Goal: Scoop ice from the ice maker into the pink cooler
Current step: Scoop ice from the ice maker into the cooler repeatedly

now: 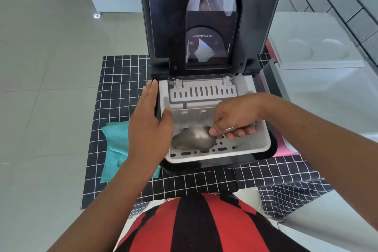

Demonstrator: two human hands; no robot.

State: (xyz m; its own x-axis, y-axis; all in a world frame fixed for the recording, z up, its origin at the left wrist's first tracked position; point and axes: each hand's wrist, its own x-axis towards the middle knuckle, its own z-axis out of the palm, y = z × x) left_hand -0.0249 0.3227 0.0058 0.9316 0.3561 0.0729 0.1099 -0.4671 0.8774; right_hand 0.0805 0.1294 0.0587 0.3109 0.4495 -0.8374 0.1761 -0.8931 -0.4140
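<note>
Right fingers point(235, 132) are curled round the handle of a metal spoon point(194, 137), pinching it low in the ice maker's white basket point(263, 141). My left hand point(150, 120) lies flat with straight fingers along the left rim of the ice maker point(204, 118), steadying it and gripping nothing. I'd say we're in the dig step; the spoon bowl looks bare and I can't really make out any ice in there. Next move needs a low scrape along the slotted floor, then a level carry right to the cooler point(319, 67), which sits just beside the machine at the mat's far right corner, white lid, pink edge showing. Spoon is smooth dull steel; basket is hard plastic. The glossy black lid point(163, 16) stands upright behind.
</note>
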